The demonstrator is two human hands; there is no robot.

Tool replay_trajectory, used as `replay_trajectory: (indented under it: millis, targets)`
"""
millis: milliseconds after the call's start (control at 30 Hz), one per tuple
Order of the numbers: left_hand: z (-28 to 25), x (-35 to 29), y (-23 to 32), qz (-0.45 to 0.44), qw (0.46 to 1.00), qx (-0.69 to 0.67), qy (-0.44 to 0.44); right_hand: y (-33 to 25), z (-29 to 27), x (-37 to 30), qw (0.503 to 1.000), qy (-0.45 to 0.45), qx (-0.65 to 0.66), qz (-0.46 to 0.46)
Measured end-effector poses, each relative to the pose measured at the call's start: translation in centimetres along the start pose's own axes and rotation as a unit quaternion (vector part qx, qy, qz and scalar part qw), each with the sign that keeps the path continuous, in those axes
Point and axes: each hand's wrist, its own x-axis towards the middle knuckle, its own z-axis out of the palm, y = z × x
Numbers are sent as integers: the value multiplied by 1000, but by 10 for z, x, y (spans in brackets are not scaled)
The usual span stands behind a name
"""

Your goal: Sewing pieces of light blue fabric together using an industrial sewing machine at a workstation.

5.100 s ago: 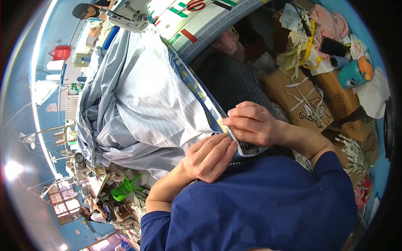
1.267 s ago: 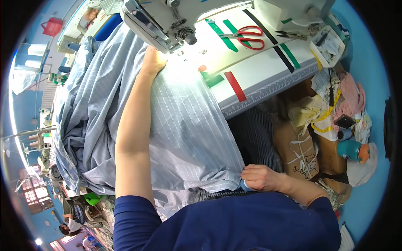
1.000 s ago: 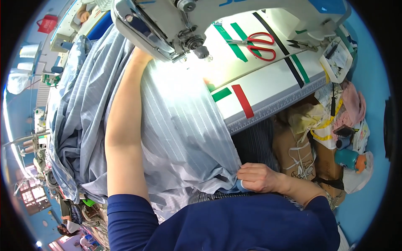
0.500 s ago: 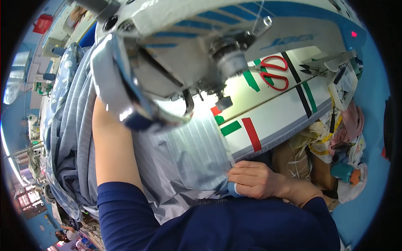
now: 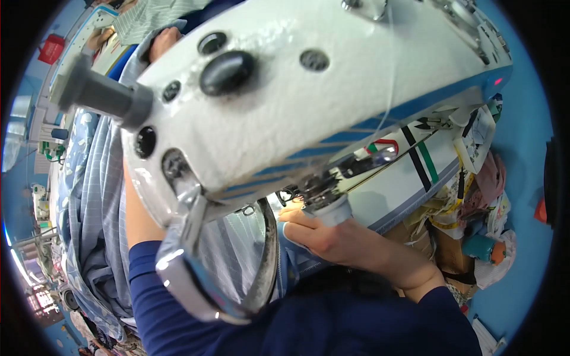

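A white and blue sewing machine [image 5: 267,107] fills the middle of the view. Grey-blue striped fabric [image 5: 228,243] runs beneath it and lies heaped to the left. Close to the needle area, my right hand [image 5: 323,237] has its fingers curled, closed on the edge of this fabric; part of it is behind a round machine part. My left forearm enters from below and passes behind the machine head, which hides my left hand. A shiny lever [image 5: 190,279] on the machine covers some of the cloth.
Red-handled scissors [image 5: 389,144] show partly behind the machine on the white table [image 5: 392,184], which bears coloured tape strips. Cloth scraps [image 5: 490,178] and a teal thread cone [image 5: 478,246] are at right. Another person's hand [image 5: 165,43] rests on fabric at the upper left.
My right hand has moved up and left with the fabric edge, toward the needle area. The view has shifted, so the machine's top now covers more of the table and scissors.
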Motion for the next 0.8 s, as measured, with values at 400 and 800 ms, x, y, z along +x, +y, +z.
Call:
replay_trajectory:
  millis: [400, 800]
  targets:
    - [-103, -154, 119, 36, 966, -219, 130, 19, 15, -13, 990, -46, 77, 111]
    - [-189, -561, 285, 43, 913, -243, 326, 96, 0, -1, 992, -109, 32, 57]
